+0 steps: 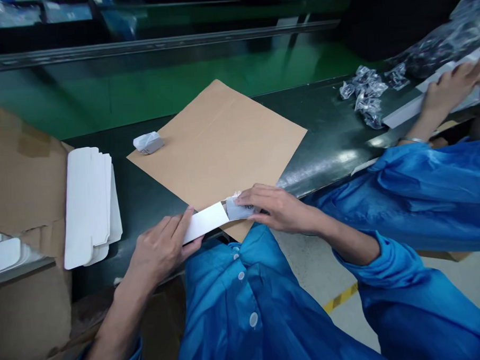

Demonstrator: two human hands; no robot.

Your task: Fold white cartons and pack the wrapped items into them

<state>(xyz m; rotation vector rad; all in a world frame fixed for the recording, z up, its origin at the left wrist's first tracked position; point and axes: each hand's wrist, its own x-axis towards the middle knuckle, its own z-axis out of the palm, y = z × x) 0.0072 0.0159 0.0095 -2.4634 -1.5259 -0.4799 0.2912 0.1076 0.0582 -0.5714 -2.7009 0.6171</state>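
My left hand (163,244) grips a slim white box (206,222) near the table's front edge, thumb below and fingers above. At the box's right end, my right hand (275,206) pinches a small packet in pale grey wrapping (238,207) with dark print. The packet sits at the box's mouth; how far it reaches inside is hidden. Beneath lies a brown cardboard sheet (222,143), one corner overhanging the edge. A similar wrapped packet (149,143) rests by the sheet's left corner.
Flat white cartons (90,208) are stacked at left beside an open cardboard box (22,163). Clear plastic-wrapped pieces (367,92) lie at right. A co-worker's hands (451,88) hold white card there. A green conveyor belt (148,88) runs behind the table.
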